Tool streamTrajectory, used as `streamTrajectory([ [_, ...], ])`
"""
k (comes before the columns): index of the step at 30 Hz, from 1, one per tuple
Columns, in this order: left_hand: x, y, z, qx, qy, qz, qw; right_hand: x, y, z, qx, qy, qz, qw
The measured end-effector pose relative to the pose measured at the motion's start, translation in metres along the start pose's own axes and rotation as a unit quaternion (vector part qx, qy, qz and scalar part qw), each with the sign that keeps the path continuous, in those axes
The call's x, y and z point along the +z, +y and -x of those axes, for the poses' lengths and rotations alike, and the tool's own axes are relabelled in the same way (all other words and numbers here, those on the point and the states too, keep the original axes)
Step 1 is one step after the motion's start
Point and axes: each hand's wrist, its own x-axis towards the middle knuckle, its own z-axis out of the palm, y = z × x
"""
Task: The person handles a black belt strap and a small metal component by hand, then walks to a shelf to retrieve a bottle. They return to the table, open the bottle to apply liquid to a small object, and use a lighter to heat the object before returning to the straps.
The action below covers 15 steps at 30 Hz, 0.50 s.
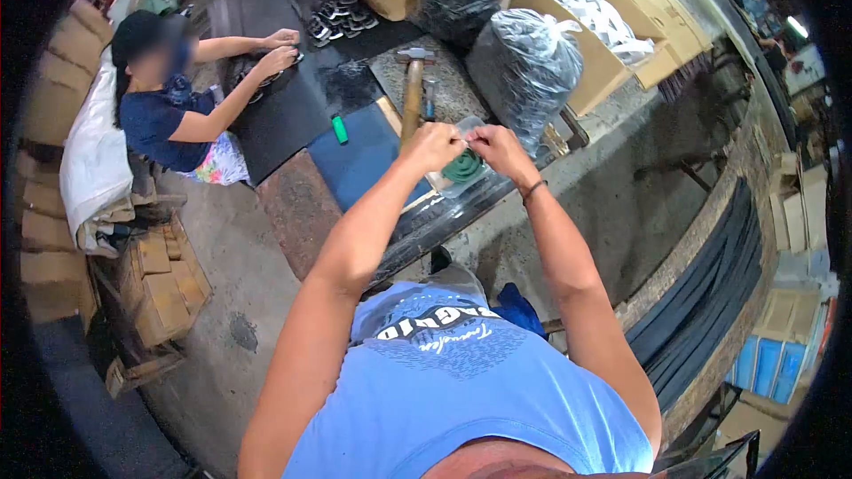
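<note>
Both of my hands are close together over the near edge of the worktable. My left hand has its fingers pinched at the top of a clear plastic bag. Just to its right, my right hand is also closed on the bag's upper edge. A coiled green strap lies in the bag below my fingers. Beside my left hand is a hammer with a wooden handle. A green lighter rests by the dark blue mat.
Across the table at the left, a co-worker handles small metal-and-black pieces. Two filled plastic bags and an open carton of white strips stand at the back. Black strips lie on a bench at the right.
</note>
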Motion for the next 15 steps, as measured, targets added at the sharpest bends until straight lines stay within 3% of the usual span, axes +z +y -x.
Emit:
streamTrajectory([
  [3, 0.013, 0.000, 0.002, -0.005, 0.042, 0.002, 0.999, 0.010, 0.011, -0.002, -0.015, 0.030, 0.033, 0.999],
  [5, 0.018, 0.008, 0.002, -0.024, 0.054, 0.005, 0.998, 0.016, 0.015, -0.002, 0.005, 0.068, 0.144, 0.987],
  [12, 0.026, 0.001, 0.001, -0.085, 0.060, -0.014, 0.994, -0.014, 0.055, 0.013, 0.000, 0.158, 0.137, 0.978],
  [15, 0.036, -0.014, 0.005, -0.110, 0.041, -0.039, 0.992, -0.033, 0.079, 0.030, 0.056, 0.201, 0.067, 0.976],
])
